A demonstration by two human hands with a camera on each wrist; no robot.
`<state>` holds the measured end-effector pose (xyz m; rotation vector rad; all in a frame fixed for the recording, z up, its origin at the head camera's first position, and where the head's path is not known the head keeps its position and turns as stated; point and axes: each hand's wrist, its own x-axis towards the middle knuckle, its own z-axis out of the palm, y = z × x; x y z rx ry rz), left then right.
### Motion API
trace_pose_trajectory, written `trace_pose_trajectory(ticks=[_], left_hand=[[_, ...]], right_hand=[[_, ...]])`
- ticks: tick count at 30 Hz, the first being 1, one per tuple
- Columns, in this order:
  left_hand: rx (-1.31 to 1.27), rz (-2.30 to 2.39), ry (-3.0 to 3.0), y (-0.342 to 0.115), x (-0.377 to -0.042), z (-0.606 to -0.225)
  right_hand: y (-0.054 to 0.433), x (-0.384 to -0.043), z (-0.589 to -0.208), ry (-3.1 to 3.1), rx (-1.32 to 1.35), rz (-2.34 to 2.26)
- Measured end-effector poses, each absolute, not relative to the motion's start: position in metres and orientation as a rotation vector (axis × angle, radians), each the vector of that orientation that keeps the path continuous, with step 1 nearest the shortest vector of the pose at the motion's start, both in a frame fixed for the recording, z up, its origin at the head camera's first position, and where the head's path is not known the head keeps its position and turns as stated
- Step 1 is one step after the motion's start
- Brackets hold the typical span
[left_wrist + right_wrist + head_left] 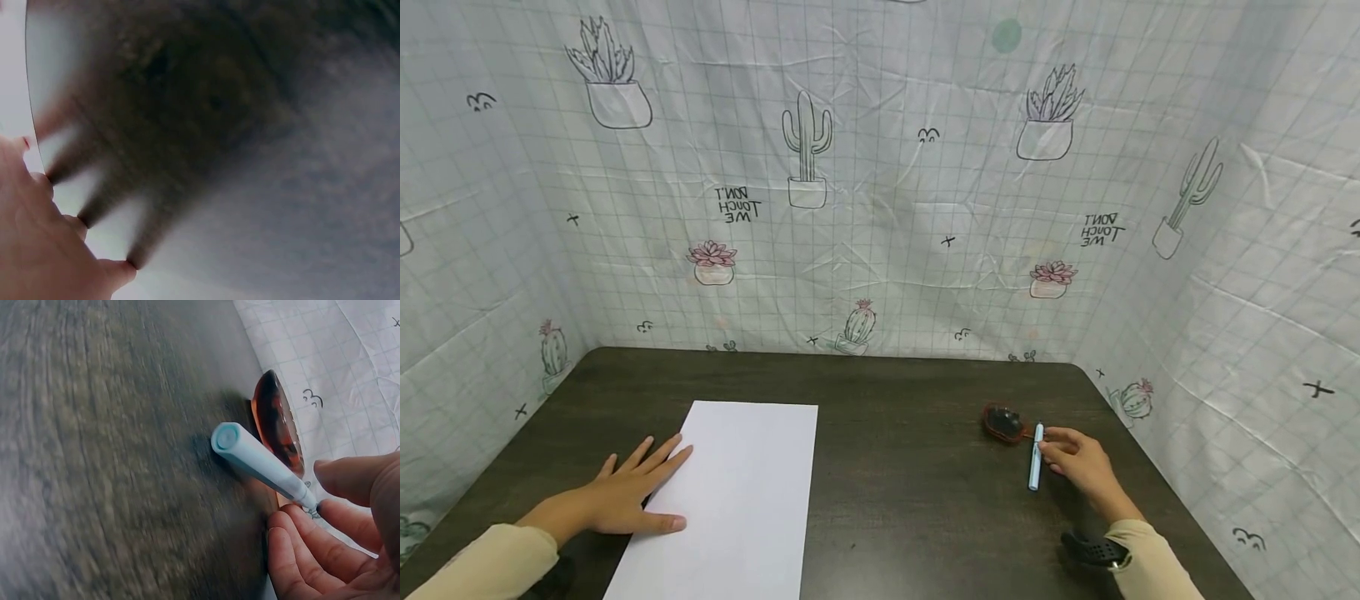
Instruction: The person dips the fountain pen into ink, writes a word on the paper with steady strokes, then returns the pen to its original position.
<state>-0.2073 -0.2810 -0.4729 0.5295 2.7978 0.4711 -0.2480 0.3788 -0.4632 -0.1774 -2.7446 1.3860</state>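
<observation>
Nearest the head camera: cream sleeves, entering low at left and right. Largest item: white grid-printed fabric, creased, hung behind and at both sides, patterned with potted cacti, succulents and mirror-reversed lettering. Next, dark wood-grain tabletop, reaching back to the fabric. On its left half, plain white paper sheet, long side running toward the person, near end cut off by the frame.

Left hand: laid across the sheet's left edge, fingers splayed and nearly straight; thumb and index fingertip on the paper, outer fingers over the wood; nothing grasped. Left wrist view mostly dark blur.

Right hand: at the table's right side, fingers loosely bent, thumb and index finger slightly parted beside the far end of a light-blue pen; not closed round it; cannot tell whether pressing on it.

Smaller: black wrist strap by the right sleeve cuff. Glossy amber-rimmed dark object, kind unclear, just left of the pen's far end. Smallest: the pen itself, slim, well right of the sheet, blunt end toward the person.
</observation>
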Motion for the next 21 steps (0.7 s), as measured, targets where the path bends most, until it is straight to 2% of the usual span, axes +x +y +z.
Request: trace_pose_trajectory(ticks=[21], left_hand=[[0.522,0.476,2.79,-0.281,-0.208,-0.471]], right_hand=[[0.366,-0.254,-0.468,-2.717,-0.242,1.17]])
